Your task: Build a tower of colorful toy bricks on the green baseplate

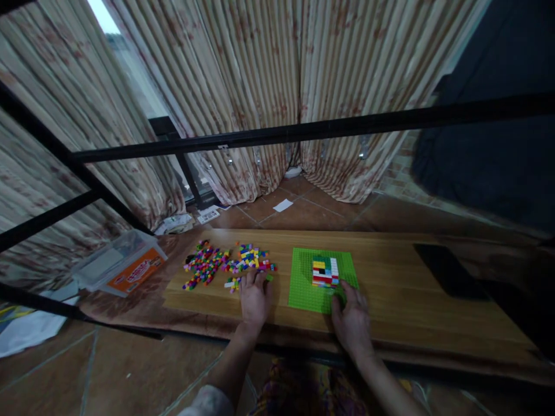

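pleated, flower-patterned curtains (243, 75) hang far behind the green studded baseplate (300, 292), which serves as the reference for all positions. the brown tiled floor (130, 375) shows both behind and in front of it. directly beneath it lies the wood-grain tabletop (399, 277), extending to both sides. a black horizontal bar (277, 134) crosses the view beyond it. well to its left stands a clear plastic box (97, 267) with an orange label. well to its right lies a flat black slab (451, 271), its exact kind not discernible.

the right hand (353, 318) is at the baseplate's near right corner, thumb and index finger spread apart; contact between its fingertips and the build cannot be told. the left hand (255, 300) is left of the baseplate, fingers curled down at the loose bricks; whether they pinch one cannot be told.

farthest left of the baseplate is a dense multicoloured brick pile (206, 263); between the two lies a looser brick scatter (251, 257). near the middle of the baseplate sits a small hollow brick build (325, 271) with white, yellow, green and red parts. smallest is a green brick (269, 278), left of the baseplate, just beside the left hand's fingers.
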`<state>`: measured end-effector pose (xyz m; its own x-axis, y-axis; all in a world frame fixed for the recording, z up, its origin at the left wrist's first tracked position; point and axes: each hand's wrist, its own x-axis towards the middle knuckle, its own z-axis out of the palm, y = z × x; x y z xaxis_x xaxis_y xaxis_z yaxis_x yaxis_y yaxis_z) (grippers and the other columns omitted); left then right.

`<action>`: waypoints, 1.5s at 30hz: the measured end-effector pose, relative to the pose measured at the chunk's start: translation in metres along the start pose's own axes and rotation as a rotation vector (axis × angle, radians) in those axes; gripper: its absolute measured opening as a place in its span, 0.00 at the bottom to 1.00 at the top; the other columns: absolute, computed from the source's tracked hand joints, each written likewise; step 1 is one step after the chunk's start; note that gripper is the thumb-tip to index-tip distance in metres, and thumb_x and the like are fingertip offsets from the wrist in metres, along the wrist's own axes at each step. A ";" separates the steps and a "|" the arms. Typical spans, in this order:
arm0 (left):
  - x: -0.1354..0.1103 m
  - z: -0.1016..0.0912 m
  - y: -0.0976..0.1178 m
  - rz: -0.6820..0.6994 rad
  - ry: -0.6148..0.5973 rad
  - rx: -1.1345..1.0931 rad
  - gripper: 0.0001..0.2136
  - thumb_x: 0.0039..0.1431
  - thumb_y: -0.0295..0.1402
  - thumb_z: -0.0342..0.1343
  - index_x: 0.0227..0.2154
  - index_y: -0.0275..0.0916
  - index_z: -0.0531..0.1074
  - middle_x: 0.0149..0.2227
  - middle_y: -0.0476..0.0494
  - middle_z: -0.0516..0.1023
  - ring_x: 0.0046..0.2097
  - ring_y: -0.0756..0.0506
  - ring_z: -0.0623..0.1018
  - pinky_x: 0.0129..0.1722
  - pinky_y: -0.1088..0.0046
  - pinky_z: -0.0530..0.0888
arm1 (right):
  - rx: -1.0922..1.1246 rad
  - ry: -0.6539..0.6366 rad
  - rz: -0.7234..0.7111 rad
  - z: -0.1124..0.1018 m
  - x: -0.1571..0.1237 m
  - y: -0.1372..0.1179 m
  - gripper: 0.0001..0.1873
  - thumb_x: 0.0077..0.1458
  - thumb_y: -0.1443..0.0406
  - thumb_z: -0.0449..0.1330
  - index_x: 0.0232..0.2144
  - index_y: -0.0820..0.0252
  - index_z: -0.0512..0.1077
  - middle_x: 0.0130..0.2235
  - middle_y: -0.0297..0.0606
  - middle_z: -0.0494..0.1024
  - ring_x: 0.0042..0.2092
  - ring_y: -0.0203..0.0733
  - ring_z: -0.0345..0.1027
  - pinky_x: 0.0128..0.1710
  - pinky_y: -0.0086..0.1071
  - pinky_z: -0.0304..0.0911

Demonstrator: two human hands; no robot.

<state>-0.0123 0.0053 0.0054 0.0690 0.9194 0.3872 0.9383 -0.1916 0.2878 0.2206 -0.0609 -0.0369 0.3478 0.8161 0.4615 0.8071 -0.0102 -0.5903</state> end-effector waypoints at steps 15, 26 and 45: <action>0.006 0.003 0.006 -0.052 0.046 0.150 0.10 0.57 0.35 0.52 0.39 0.38 0.72 0.46 0.38 0.74 0.48 0.36 0.72 0.49 0.56 0.66 | 0.064 0.023 0.005 -0.001 0.001 -0.004 0.22 0.59 0.63 0.47 0.54 0.64 0.63 0.48 0.50 0.71 0.51 0.50 0.63 0.51 0.49 0.62; 0.000 -0.001 0.016 0.033 0.065 0.026 0.06 0.58 0.29 0.50 0.34 0.37 0.72 0.39 0.39 0.75 0.44 0.39 0.73 0.47 0.60 0.67 | 0.037 0.026 -0.004 -0.002 0.002 -0.005 0.21 0.59 0.64 0.48 0.53 0.65 0.64 0.48 0.50 0.71 0.50 0.50 0.63 0.51 0.48 0.62; -0.033 -0.017 -0.044 -0.166 0.227 -0.055 0.12 0.58 0.27 0.49 0.45 0.36 0.69 0.43 0.37 0.74 0.46 0.39 0.72 0.47 0.60 0.70 | -0.017 0.031 -0.059 -0.003 -0.001 0.006 0.24 0.60 0.56 0.47 0.52 0.66 0.66 0.45 0.50 0.73 0.48 0.52 0.64 0.50 0.47 0.62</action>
<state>-0.0614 -0.0231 -0.0049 -0.1675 0.8407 0.5149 0.9103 -0.0687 0.4083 0.2259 -0.0636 -0.0390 0.3134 0.7974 0.5157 0.8345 0.0280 -0.5504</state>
